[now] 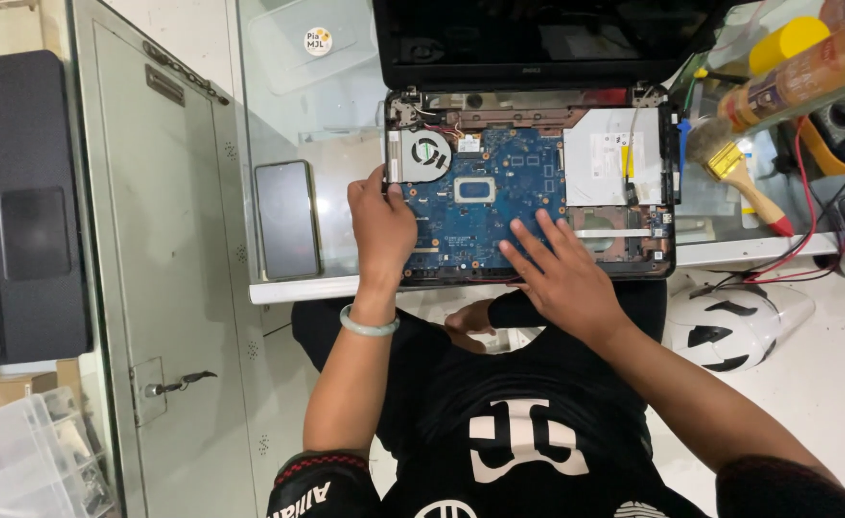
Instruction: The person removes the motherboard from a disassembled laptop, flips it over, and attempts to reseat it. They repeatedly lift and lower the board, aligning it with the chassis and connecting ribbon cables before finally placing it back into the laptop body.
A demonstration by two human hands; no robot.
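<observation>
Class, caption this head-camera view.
Left hand and right hand rest on an opened laptop's blue circuit board.

a single view, from a camera worn on the person's head, looks almost straight down past the chest and lap onto the near edge of the glass-topped desk (298, 115). it sits close — the opened black laptop with its bare blue circuit board (528, 182) fills the upper middle, and both forearms run up from the bottom edge. the desk's near edge crosses mid-frame — floor and a grey metal cabinet (168, 288) show left.
</observation>
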